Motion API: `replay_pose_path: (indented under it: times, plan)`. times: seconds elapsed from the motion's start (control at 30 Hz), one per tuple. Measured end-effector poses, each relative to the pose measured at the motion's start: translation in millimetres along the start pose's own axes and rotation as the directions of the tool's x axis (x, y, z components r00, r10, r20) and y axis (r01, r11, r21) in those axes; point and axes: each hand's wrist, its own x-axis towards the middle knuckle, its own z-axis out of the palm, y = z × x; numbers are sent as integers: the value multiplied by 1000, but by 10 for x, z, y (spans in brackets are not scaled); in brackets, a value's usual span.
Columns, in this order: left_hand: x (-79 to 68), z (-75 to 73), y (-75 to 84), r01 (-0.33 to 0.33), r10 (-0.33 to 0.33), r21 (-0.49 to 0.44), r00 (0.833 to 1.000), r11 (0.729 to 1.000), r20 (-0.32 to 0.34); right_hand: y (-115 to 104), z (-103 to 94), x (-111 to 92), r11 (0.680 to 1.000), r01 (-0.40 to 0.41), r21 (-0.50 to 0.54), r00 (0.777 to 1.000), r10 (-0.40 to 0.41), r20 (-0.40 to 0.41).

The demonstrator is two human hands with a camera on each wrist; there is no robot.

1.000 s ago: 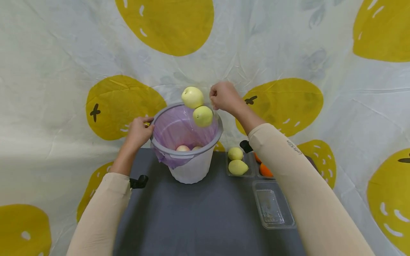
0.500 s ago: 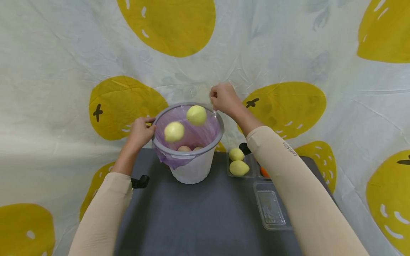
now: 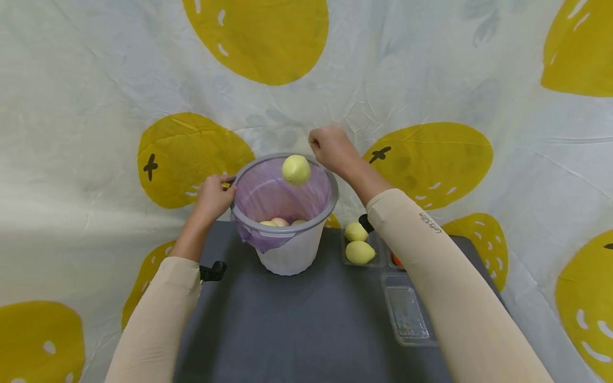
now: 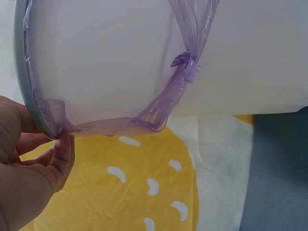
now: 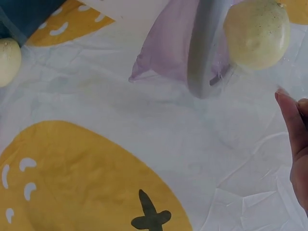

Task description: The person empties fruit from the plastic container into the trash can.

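Note:
My left hand pinches the grey rim of a white bin lined with a purple bag. In the left wrist view, thumb and fingers meet at that rim. Over the far right of the bin's mouth, my right hand has curled fingers on a tipped clear plastic tray, which barely shows against the pale cloth. A yellow lemon hangs over the opening beside this hand; the right wrist view shows the lemon close by the rim. Several fruits lie inside the bin.
Right of the bin, a clear tray holds two lemons. Next to it, an orange fruit shows partly behind my right forearm. A clear tray lies nearer on the dark grey table. A fruit-patterned cloth hangs behind.
One lemon has dropped from the tipped tray into the bin, and a yellow fruit now shows at the bottom left inside. The other lemon stays above. The left hand keeps its hold.

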Motion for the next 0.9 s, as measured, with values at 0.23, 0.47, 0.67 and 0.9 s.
replay_pose_path:
  times: [0.23,0.47,0.67,0.9]
  plan:
    - [17,18,-3,-6,6,-2,1000,1000,8,8,-1,-14,1000,23,6,998,-22,-50]
    - [39,39,-9,-23,23,-4,1000,1000,7,47,-30,-32,1000,-5,-15,997,4,-75]
    - [48,49,-7,-26,26,-1,1000,1000,-5,53,-90,-1,1000,-16,-27,997,14,-75]
    - [68,45,6,-33,33,-4,999,999,2,26,-185,15,999,-35,-27,999,35,-18]
